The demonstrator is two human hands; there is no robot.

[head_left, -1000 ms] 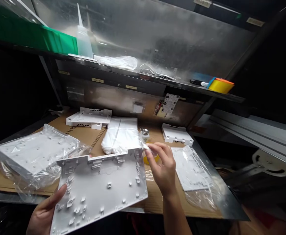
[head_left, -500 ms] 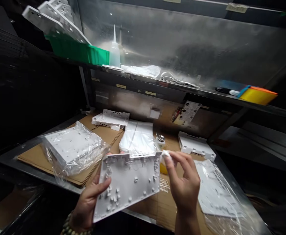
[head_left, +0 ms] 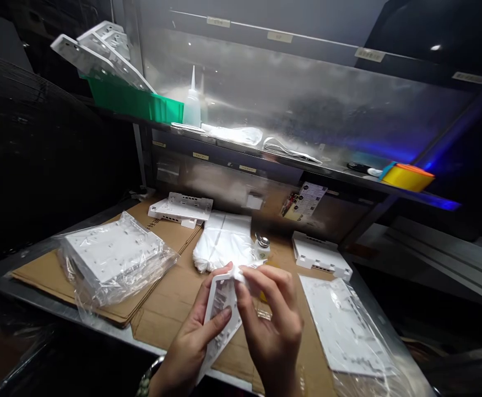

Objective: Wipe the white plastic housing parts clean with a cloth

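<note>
At the far left, up on the shelf (head_left: 241,151), we see a green bin (head_left: 133,102) with white panels leaning out of it, and a squeeze bottle (head_left: 191,105) just to its right. Below, on the cardboard-covered tabletop (head_left: 170,298), a bagged stack of white plates (head_left: 110,259) lies at the left, with another white part (head_left: 182,208) farther back. Near the middle, our left hand (head_left: 191,344) has its grip closed on a white plastic panel (head_left: 220,309), thumb across the near face and fingers behind, the panel tipped almost edge-on above the near edge of the tabletop. Our right hand (head_left: 271,325) pinches a small white wad (head_left: 238,272) against the panel's top edge. Just behind lie a white bag (head_left: 224,248) and a small capped bottle (head_left: 262,245). To the right sit a white housing (head_left: 321,256) and a bagged flat sheet (head_left: 348,325); a yellow tub (head_left: 408,176) stands on the shelf's right end.
</note>
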